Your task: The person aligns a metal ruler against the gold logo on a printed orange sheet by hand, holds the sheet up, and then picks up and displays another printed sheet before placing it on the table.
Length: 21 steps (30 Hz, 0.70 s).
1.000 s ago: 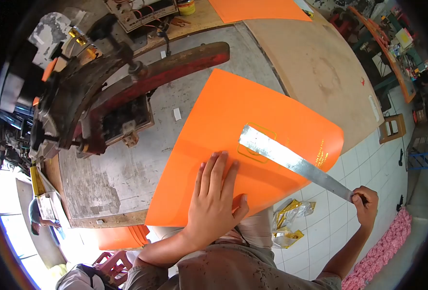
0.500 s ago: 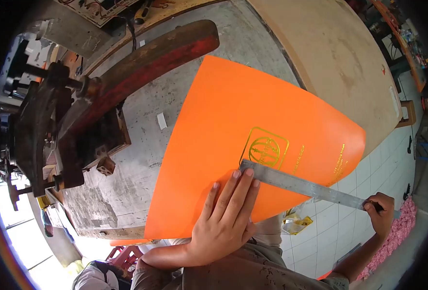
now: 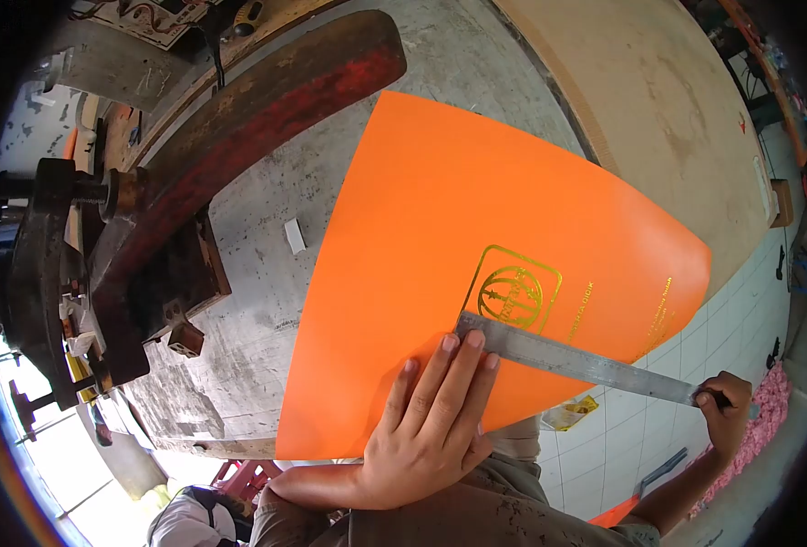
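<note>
A large orange sheet [image 3: 403, 237] with gold print and a gold framed emblem lies over the worktable, its right part reaching past the table edge. Across it, from beside the emblem [image 3: 513, 296] out to the right, runs a metal ruler [image 3: 585, 360]. My left hand [image 3: 431, 419] rests flat on the sheet, fingers stretched out, fingertips at the ruler's inner end. Out beyond the sheet's edge, my right hand [image 3: 724, 410] is closed round the ruler's outer end.
A heavy iron press with a curved, red-marked arm [image 3: 276, 109] stands at the left over the grey table [image 3: 267, 191]. A brown board [image 3: 640, 100] lies at the back right. Below are white floor tiles [image 3: 622, 424] and a pink bundle [image 3: 768, 401].
The view has shifted slightly, with the press further up and left and the sheet a little further right. Both hands keep nearly the same places on the sheet and ruler.
</note>
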Each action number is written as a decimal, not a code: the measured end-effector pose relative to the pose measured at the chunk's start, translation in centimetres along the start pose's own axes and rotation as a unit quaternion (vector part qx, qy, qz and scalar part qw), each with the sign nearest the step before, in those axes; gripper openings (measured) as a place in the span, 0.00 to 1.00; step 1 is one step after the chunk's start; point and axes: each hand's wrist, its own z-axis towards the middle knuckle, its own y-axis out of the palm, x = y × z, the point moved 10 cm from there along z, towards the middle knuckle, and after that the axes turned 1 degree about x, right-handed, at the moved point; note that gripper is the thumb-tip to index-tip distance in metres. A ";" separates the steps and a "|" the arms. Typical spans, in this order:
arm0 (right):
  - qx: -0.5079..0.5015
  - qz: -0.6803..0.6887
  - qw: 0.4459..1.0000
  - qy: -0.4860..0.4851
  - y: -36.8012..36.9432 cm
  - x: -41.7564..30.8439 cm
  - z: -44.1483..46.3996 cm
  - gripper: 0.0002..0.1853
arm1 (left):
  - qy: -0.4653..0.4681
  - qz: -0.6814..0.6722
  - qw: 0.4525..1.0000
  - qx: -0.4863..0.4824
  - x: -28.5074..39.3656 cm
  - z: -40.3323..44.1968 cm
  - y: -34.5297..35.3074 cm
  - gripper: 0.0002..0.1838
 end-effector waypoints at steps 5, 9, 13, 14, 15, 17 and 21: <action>-0.003 -0.008 1.000 0.004 0.0 0.0 -0.3 0.17 | 0.003 0.006 1.000 -0.004 0.0 -0.1 0.1 0.31; -0.015 -0.006 1.000 0.016 0.0 0.3 -0.4 0.18 | 0.005 0.007 1.000 0.001 0.0 -0.2 0.1 0.31; 0.005 0.014 0.999 0.039 -0.1 0.7 -0.9 0.18 | 0.009 0.010 1.000 0.000 0.0 -0.2 0.1 0.31; 0.005 0.022 0.999 0.038 -0.1 0.7 -0.9 0.18 | 0.010 0.012 1.000 -0.001 0.0 -0.2 0.1 0.31; 0.004 0.029 0.999 0.038 0.0 0.7 -1.0 0.17 | 0.009 0.013 1.000 0.000 0.0 -0.2 0.2 0.31; -0.001 0.025 0.999 0.038 0.0 0.7 -1.0 0.17 | 0.006 0.014 1.000 0.002 0.0 -0.2 0.2 0.31; -0.010 0.020 0.999 0.049 0.0 0.9 -1.2 0.17 | 0.002 0.011 1.000 0.001 -0.1 -0.2 0.2 0.31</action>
